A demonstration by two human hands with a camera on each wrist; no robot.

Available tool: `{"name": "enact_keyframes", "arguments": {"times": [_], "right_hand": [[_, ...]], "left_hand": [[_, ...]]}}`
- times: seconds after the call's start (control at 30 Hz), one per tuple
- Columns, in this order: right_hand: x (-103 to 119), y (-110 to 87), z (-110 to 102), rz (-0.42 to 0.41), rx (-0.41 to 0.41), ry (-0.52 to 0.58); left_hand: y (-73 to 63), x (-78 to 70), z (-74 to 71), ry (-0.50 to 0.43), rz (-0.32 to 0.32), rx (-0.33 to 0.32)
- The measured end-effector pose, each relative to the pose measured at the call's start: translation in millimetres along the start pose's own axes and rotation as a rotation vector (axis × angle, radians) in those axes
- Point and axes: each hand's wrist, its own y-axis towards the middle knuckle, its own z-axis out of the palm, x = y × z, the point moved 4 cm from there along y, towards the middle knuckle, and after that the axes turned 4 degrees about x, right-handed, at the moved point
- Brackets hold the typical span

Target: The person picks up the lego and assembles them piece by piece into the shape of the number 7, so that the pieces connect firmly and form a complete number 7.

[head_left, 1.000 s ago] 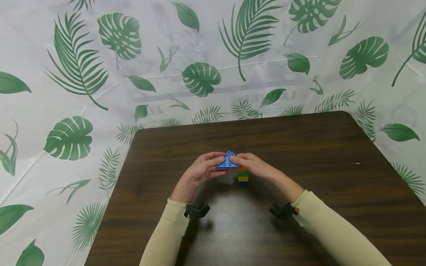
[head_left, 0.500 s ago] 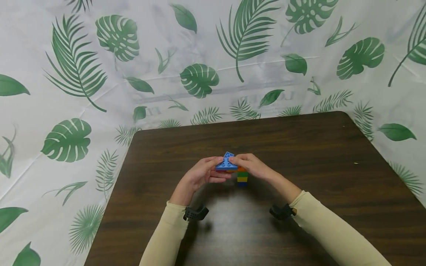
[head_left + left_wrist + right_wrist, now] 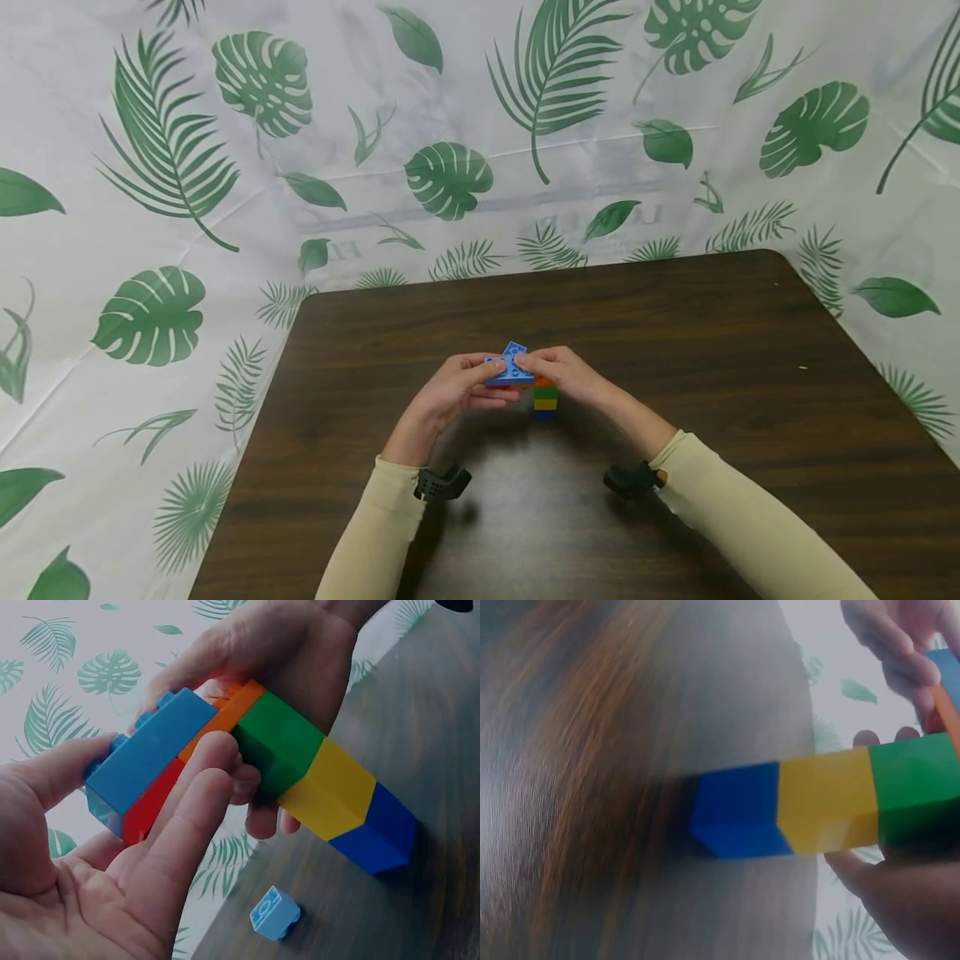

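Observation:
A stack of toy building bricks stands on the table, blue at the bottom, then yellow, green and orange. From its upper part a blue brick, with a red brick beneath it, reaches out to the left. My left hand pinches this overhang, thumb on the blue brick's studded top and fingers below. With my right hand I grip the upper stack; its thumb presses the blue brick. Part of the right fingers is hidden behind the bricks.
A loose light-blue brick lies underside up on the dark wooden table, just beyond the hands. A white leaf-patterned sheet hangs behind the table. Each wrist wears a black device.
My left thumb has slid inward over the top of the blue brick, and the left fingers have shifted beneath it. The right hand and the stack look nearly still.

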Motion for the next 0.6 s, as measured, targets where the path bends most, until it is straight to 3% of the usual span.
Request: {"name": "enact_keyframes", "arguments": {"times": [0.23,0.43,0.6], "right_hand": [[-13,1.2,-10,0.074,0.013,-0.041],[-28,12.8,-24,-0.026,-0.076,-0.08],[-39,24.1,-25,-0.103,-0.098,-0.265]], "left_hand": [[-3.3,1.1,1.4,0.071,-0.03,-0.016],[-5.9,-2.0,3.0,0.143,-0.012,-0.036],[-7.0,-4.5,4.8,0.218,0.035,-0.029]]}}
